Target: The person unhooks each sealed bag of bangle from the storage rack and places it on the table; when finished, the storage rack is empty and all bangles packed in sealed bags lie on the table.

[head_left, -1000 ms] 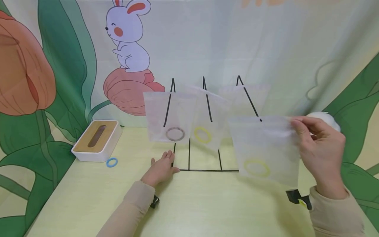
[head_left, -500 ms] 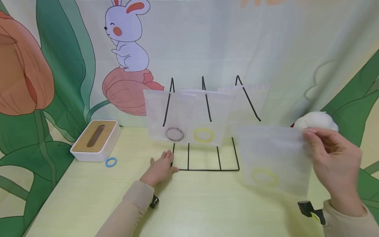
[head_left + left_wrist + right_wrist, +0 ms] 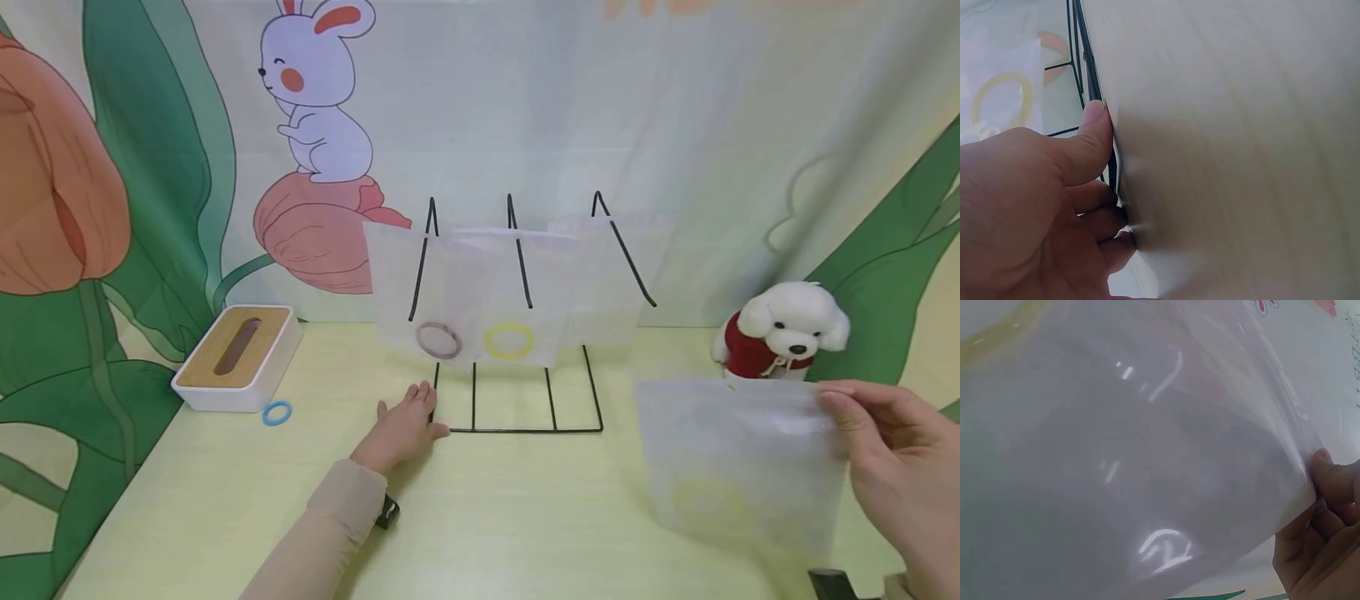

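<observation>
My right hand pinches the top right corner of a translucent plastic zip bag with a faint yellow ring inside. In the right wrist view this bag fills most of the picture, the yellow ring at its upper left. A black wire rack stands on the table, with similar bags hanging from its prongs. One bag holds a greyish-brown ring, the middle one a yellow ring. My left hand rests on the rack's front left base corner, its thumb and fingertips against the wire and table.
At the left is a white tissue box with a wooden top, a blue ring in front of it. A white plush dog in red sits at the back right. A printed curtain hangs behind the table.
My right hand has moved right and down with the bag, away from the right prong, uncovering the plush dog. The middle bag has swung to face forward. My left hand stays at the rack base.
</observation>
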### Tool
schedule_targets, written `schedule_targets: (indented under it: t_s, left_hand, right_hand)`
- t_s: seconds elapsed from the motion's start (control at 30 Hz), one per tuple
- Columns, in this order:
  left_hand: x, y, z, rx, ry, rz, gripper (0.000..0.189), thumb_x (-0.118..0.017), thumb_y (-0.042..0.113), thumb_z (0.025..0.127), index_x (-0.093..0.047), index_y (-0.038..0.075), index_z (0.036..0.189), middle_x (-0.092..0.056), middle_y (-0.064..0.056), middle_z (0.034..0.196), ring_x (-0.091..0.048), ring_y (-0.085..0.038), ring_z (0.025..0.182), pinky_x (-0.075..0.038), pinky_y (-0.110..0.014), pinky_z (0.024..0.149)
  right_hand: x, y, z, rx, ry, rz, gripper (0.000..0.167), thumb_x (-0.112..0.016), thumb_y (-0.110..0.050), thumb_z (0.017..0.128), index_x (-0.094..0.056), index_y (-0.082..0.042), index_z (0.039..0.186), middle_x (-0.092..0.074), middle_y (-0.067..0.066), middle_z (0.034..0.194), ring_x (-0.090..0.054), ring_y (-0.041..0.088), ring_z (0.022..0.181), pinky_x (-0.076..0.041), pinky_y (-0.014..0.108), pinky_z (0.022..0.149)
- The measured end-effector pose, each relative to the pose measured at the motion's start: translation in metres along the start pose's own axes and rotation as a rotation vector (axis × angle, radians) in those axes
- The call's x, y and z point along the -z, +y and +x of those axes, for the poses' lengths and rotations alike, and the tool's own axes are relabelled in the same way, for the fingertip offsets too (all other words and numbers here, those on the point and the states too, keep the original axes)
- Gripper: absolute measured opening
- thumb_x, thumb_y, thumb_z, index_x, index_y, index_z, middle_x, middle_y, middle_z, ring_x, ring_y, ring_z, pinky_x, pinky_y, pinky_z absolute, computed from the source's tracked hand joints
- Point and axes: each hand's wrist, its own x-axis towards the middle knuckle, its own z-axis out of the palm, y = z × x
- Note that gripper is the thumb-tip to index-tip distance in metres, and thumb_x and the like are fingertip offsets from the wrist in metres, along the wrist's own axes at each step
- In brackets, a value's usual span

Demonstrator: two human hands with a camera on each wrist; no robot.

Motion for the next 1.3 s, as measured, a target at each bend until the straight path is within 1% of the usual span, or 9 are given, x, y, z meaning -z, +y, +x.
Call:
schedule_targets:
  t_s: [0.1,0.23,0.33,0.47,0.57,0.9,1.03,1.17,1.3]
  left_hand:
    - [-0.001,-0.001,0.000,-0.004,0.004,0.005,0.073,-0.058,0.036,0.097,-0.027,-0.003,0.151,-0.017,-0.017,0.159,-0.013,-0.032,0.147,-0.007,-0.072,0.107]
    - [-0.001,-0.002,0.001,-0.008,0.007,0.003,0.074,-0.058,0.037,0.097,-0.027,-0.003,0.151,-0.017,-0.017,0.159,-0.013,-0.032,0.147,-0.007,-0.072,0.107]
    - [-0.001,-0.002,0.000,-0.010,0.009,-0.001,0.074,-0.058,0.036,0.097,-0.027,-0.003,0.151,-0.017,-0.017,0.159,-0.013,-0.032,0.147,-0.007,-0.072,0.107]
    - [0.000,-0.002,0.000,-0.013,0.015,-0.001,0.074,-0.058,0.037,0.097,-0.027,-0.003,0.151,-0.017,-0.017,0.159,-0.014,-0.033,0.147,-0.007,-0.072,0.107]
    - [0.001,-0.001,-0.001,-0.012,0.015,0.001,0.074,-0.058,0.037,0.097,-0.028,-0.003,0.151,-0.017,-0.018,0.159,-0.014,-0.033,0.147,-0.008,-0.072,0.107]
    - [0.001,0.001,0.000,-0.014,0.002,0.016,0.073,-0.058,0.037,0.097,-0.027,-0.003,0.151,-0.017,-0.018,0.159,-0.014,-0.033,0.147,-0.008,-0.072,0.107]
    - [0.000,0.001,0.002,-0.017,0.001,0.011,0.074,-0.058,0.037,0.097,-0.027,-0.002,0.151,-0.016,-0.017,0.160,-0.013,-0.032,0.147,-0.008,-0.072,0.107]
    - [-0.001,0.000,0.002,-0.017,-0.001,0.017,0.074,-0.058,0.038,0.097,-0.027,-0.002,0.151,-0.016,-0.017,0.160,-0.013,-0.032,0.147,-0.008,-0.072,0.107]
    - [-0.001,0.000,0.001,-0.009,-0.008,0.028,0.074,-0.058,0.038,0.097,-0.026,-0.001,0.152,-0.015,-0.016,0.160,-0.013,-0.031,0.147,-0.009,-0.072,0.107]
  right_hand:
    - [0.006,0.006,-0.004,0.009,0.012,0.034,0.007,-0.063,0.006,0.089,-0.070,0.004,0.092,-0.059,-0.031,0.081,-0.055,-0.011,0.062,-0.041,0.004,0.054]
    - [0.015,0.014,-0.010,0.000,0.028,0.059,0.020,-0.062,0.009,0.089,-0.070,-0.009,0.087,-0.060,-0.031,0.080,-0.053,-0.014,0.062,-0.039,0.004,0.052]
    - [0.022,0.024,-0.016,0.009,0.016,0.102,0.020,-0.060,0.012,0.089,-0.070,-0.006,0.088,-0.062,-0.028,0.080,-0.055,-0.013,0.062,-0.040,0.004,0.052]
    - [0.027,0.037,-0.020,0.014,-0.012,0.266,0.019,-0.058,0.015,0.089,-0.070,0.002,0.089,-0.068,-0.020,0.081,-0.060,-0.008,0.063,-0.043,0.005,0.055]
    - [0.027,0.042,-0.020,-0.056,-0.043,0.342,0.023,-0.058,0.014,0.090,-0.071,-0.004,0.089,-0.070,-0.017,0.079,-0.062,-0.006,0.062,-0.045,0.007,0.053]
    - [0.020,0.065,-0.006,-0.241,-0.164,0.068,0.019,-0.063,-0.012,0.095,-0.068,-0.029,0.089,-0.061,-0.028,0.073,-0.053,-0.005,0.056,-0.042,0.013,0.046]
    - [0.016,0.074,0.000,-0.354,-0.213,-0.090,0.011,-0.061,-0.030,0.097,-0.067,-0.021,0.097,-0.056,-0.028,0.070,-0.052,-0.002,0.058,-0.043,0.016,0.048]
    - [0.013,0.086,0.008,-0.287,-0.290,-0.211,0.038,-0.061,-0.039,0.096,-0.067,-0.004,0.109,-0.056,-0.028,0.070,-0.051,-0.002,0.062,-0.044,0.018,0.049]
    - [0.010,0.107,0.016,-0.148,-0.355,-0.235,0.041,-0.063,-0.038,0.094,-0.068,0.000,0.109,-0.065,-0.022,0.075,-0.050,-0.007,0.064,-0.042,0.019,0.050]
